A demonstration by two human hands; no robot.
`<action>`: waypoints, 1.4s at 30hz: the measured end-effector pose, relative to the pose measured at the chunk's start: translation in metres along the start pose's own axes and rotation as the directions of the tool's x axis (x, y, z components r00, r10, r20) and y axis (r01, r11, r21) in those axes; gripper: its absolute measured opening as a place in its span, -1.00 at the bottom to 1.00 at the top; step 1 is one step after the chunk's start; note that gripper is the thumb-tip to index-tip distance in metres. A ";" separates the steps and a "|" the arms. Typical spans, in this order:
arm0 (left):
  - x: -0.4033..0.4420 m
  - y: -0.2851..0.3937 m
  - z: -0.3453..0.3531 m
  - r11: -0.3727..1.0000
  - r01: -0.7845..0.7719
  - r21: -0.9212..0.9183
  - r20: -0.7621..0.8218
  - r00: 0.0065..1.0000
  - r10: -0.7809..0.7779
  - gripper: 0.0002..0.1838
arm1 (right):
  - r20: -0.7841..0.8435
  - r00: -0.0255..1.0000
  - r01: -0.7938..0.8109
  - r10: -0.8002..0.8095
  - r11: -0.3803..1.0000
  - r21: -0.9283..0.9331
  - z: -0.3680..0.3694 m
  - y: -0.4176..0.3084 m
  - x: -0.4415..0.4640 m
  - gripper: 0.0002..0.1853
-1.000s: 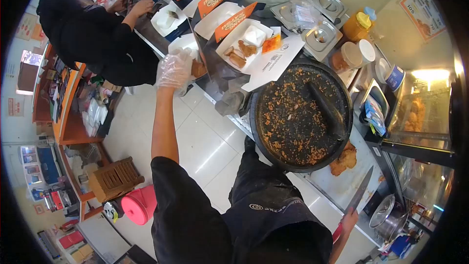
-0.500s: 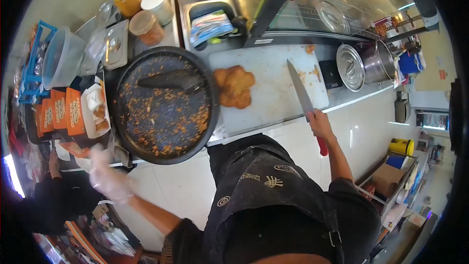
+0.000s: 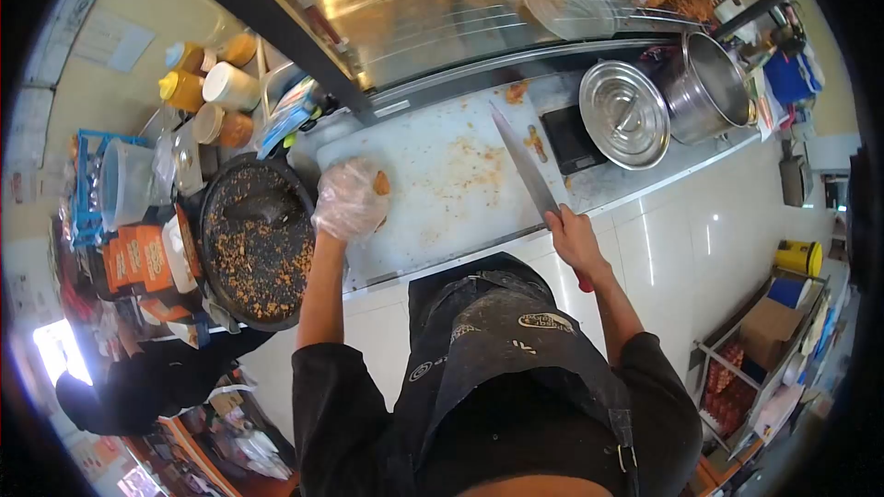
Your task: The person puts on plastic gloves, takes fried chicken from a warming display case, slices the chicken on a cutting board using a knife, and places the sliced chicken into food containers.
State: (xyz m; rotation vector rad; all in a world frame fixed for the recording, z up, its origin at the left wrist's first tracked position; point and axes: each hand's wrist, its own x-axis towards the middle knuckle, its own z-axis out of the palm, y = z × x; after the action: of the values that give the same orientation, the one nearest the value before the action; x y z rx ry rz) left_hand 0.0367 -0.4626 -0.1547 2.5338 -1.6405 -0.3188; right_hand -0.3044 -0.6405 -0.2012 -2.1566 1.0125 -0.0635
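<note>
My left hand (image 3: 350,201), in a clear plastic glove, is closed over a golden-brown piece of fried chicken (image 3: 382,186) at the left end of the white cutting board (image 3: 424,230). The glove hides most of the chicken; only its right edge shows. In my bare right hand (image 3: 575,241) is a long knife (image 3: 525,164) with a red handle. Its blade points away from me over the right part of the board, apart from the chicken. Crumbs and reddish-brown scraps lie on the board.
Left of the board stands a round black pan (image 3: 278,171) with crumbs and a dark utensil inside. A black scale-like slab (image 3: 573,141), a steel lid (image 3: 624,115) and a steel pot (image 3: 709,92) are at right. A glass display case (image 3: 442,0) rises behind. Another person (image 3: 138,387) is at lower left.
My left hand has moved from beyond the pan's left side onto the fried chicken. My head view has shifted to the right. The knife stays in my right hand.
</note>
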 end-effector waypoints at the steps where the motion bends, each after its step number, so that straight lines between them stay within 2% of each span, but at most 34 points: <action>1: -0.005 0.005 -0.001 0.992 -0.098 -0.075 -0.197 0.977 0.082 -0.62 | 0.000 1.000 -0.019 0.019 1.000 0.005 -0.001 0.002 -0.002 -0.70; 2: -0.006 0.006 0.021 0.974 -0.117 -0.194 -0.331 0.942 0.047 -0.56 | 0.004 0.999 -0.039 0.039 0.999 0.009 0.000 0.003 -0.004 -0.70; 4: 0.006 0.036 0.039 0.958 -0.287 -0.013 -0.546 0.805 0.233 -0.47 | 0.007 0.998 -0.056 0.056 0.998 0.009 0.001 0.002 -0.009 -0.70; 6: 0.013 0.074 0.066 0.963 -0.253 -0.094 -0.429 0.883 0.190 -0.28 | -0.008 0.999 -0.046 0.046 0.999 -0.002 -0.001 -0.001 -0.008 -0.71; 8: 0.027 0.107 0.068 0.985 -0.111 -0.131 -0.235 0.969 0.077 -0.28 | -0.038 0.999 0.005 -0.005 1.000 -0.009 0.000 -0.005 -0.004 -0.72; 10: 0.028 0.118 0.053 0.966 -0.032 -0.255 -0.194 0.981 -0.019 -0.31 | -0.038 0.999 0.034 -0.035 0.999 -0.040 -0.001 -0.012 -0.001 -0.72; 13: 0.020 0.098 0.004 0.848 -0.025 -0.529 -0.322 0.931 -0.174 -0.43 | 0.037 0.996 0.085 -0.081 0.988 -0.129 0.003 -0.036 0.006 -0.72; 15: 0.029 0.083 -0.024 0.772 -0.014 -0.635 -0.347 0.898 -0.269 -0.52 | 0.127 0.984 0.146 -0.123 0.969 -0.197 0.008 -0.057 0.009 -0.73; 17: 0.063 0.072 -0.009 0.876 -0.306 -0.372 -0.555 0.830 0.055 -0.71 | 0.205 0.973 0.170 -0.109 0.936 -0.308 0.014 -0.082 0.012 -0.73; 19: 0.085 0.065 0.025 0.907 -0.369 -0.203 -0.526 0.822 0.216 -0.73 | 0.252 0.964 0.187 -0.090 0.900 -0.395 0.033 -0.087 0.019 -0.73; 21: 0.098 0.069 0.054 0.957 -0.247 -0.153 -0.326 0.927 0.187 -0.72 | 0.258 0.964 0.186 -0.071 0.871 -0.454 0.066 -0.076 0.024 -0.72; 22: 0.106 0.063 0.052 0.953 -0.303 -0.022 -0.182 0.938 0.294 -0.64 | 0.267 0.963 0.132 -0.021 0.904 -0.406 0.067 -0.075 0.025 -0.71; 24: 0.128 0.062 0.051 0.950 -0.273 -0.155 -0.254 0.940 0.228 -0.65 | 0.210 0.974 0.167 -0.080 0.884 -0.437 0.066 -0.070 0.042 -0.72; 25: 0.108 0.067 0.058 0.938 -0.246 -0.244 -0.226 0.955 0.192 -0.65 | 0.221 0.973 0.159 -0.068 0.889 -0.428 0.071 -0.072 0.019 -0.73; 26: 0.101 0.059 0.065 0.873 -0.469 -0.137 -0.452 0.814 0.366 -0.64 | 0.197 0.977 0.164 -0.086 0.890 -0.425 0.063 -0.075 0.016 -0.72; 27: 0.115 0.056 0.051 0.887 -0.458 -0.061 -0.455 0.803 0.384 -0.64 | 0.178 0.978 0.180 -0.112 0.884 -0.432 0.049 -0.083 0.028 -0.72; 29: 0.111 0.061 0.035 0.900 -0.434 0.040 -0.400 0.818 0.413 -0.64 | 0.188 0.977 0.175 -0.102 0.888 -0.425 0.036 -0.094 0.020 -0.72; 31: 0.100 0.069 0.058 0.924 -0.365 -0.110 -0.364 0.880 0.305 -0.63 | 0.262 0.965 0.140 -0.021 0.884 -0.446 0.054 -0.076 0.019 -0.75; 33: 0.124 0.065 0.064 0.938 -0.288 -0.194 -0.388 0.901 0.196 -0.61 | 0.304 0.952 0.116 0.048 0.858 -0.501 0.057 -0.072 0.038 -0.76; 34: 0.122 0.065 0.059 0.933 -0.214 -0.290 -0.248 0.958 0.142 -0.59 | 0.287 0.958 0.138 -0.012 0.895 -0.424 0.051 -0.074 0.035 -0.76; 35: 0.104 0.069 0.058 0.935 -0.213 -0.283 -0.264 0.955 0.138 -0.59 | 0.319 0.948 0.145 0.000 0.889 -0.434 0.043 -0.079 0.037 -0.76; 37: 0.124 0.073 0.027 0.943 -0.252 -0.217 -0.407 0.901 0.147 -0.59 | 0.313 0.949 0.133 0.031 0.863 -0.488 0.021 -0.099 0.035 -0.78; 38: 0.128 0.077 0.020 0.931 -0.186 -0.313 -0.312 0.946 0.085 -0.59 | 0.289 0.957 0.140 0.005 0.866 -0.481 0.015 -0.099 0.035 -0.81; 41: 0.139 0.069 0.093 0.891 -0.346 -0.294 -0.537 0.831 0.146 -0.58 | 0.300 0.954 0.165 -0.011 0.855 -0.491 0.041 -0.052 0.055 -0.84; 42: 0.134 0.078 0.057 0.965 -0.228 -0.127 -0.216 0.956 0.198 -0.58 | 0.312 0.950 0.173 -0.016 0.858 -0.483 0.043 -0.050 0.057 -0.84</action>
State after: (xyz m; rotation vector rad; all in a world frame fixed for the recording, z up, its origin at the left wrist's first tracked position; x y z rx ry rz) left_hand 0.0070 -0.6158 -0.2105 2.1756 -1.7195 -0.1525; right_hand -0.2186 -0.6324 -0.2146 -2.5863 0.7999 0.5272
